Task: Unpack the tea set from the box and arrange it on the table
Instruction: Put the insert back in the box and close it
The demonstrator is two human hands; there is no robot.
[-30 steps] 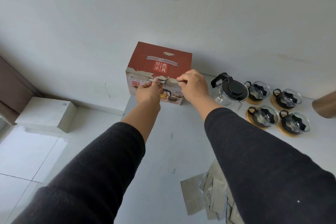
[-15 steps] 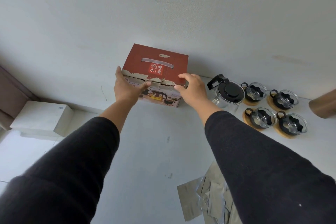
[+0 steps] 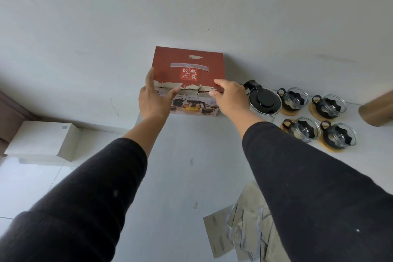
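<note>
Head view: the red box (image 3: 188,70) stands at the far end of the surface (image 3: 187,166), in the upper middle of the frame, its back against the wall (image 3: 191,6). Its top flap is down, torn along the front edge. The left hand (image 3: 153,97) lies flat against the box's left side, fingers straight, thumb laid across the front edge. The right hand (image 3: 228,95) grips the front right corner, fingers curled over the top and thumb on the front face.

The tea set looks already unpacked — a glass teapot (image 3: 263,102) with a black lid stands just right of the box, nearly touching the right hand, and four glass cups (image 3: 319,117) on wooden coasters sit in two rows further right. So the step in hand is probably clearing the box away (emptiness cannot be seen with the flap down).

The next move calls for a two-sided hold and a lift up or towards the lower frame. The box sits near the surface's left edge, with floor (image 3: 32,176) and a white block (image 3: 42,140) below — open room that way. Rightward is tight because of the teapot. The surface in the middle of the frame is bare; grey paper sheets (image 3: 234,229) lie at the lower right.
</note>
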